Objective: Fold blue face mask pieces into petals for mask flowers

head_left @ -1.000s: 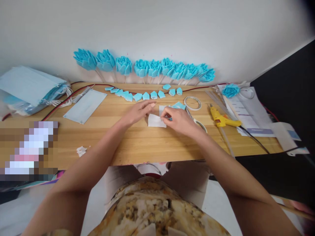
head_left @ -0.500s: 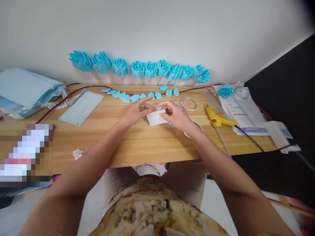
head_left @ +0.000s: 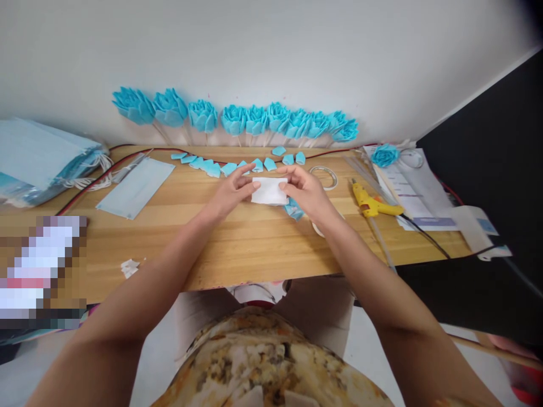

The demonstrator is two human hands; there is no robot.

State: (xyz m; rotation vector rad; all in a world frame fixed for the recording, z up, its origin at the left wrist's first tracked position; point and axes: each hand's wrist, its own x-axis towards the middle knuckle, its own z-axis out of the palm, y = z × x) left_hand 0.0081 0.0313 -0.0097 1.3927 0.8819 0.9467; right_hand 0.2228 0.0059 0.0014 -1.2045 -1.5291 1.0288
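White piece [head_left: 268,191], a second ago lying on the surface [head_left: 237,249] under the right hand [head_left: 309,195] alone, is now lifted just above it, held level, with the grip of the left hand [head_left: 229,195] and of the right each pinching one end.

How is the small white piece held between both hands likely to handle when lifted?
The white piece is probably very light: fingertips of the left hand and right hand alone carry it. It looks thin, so likely floppy and easily creased.
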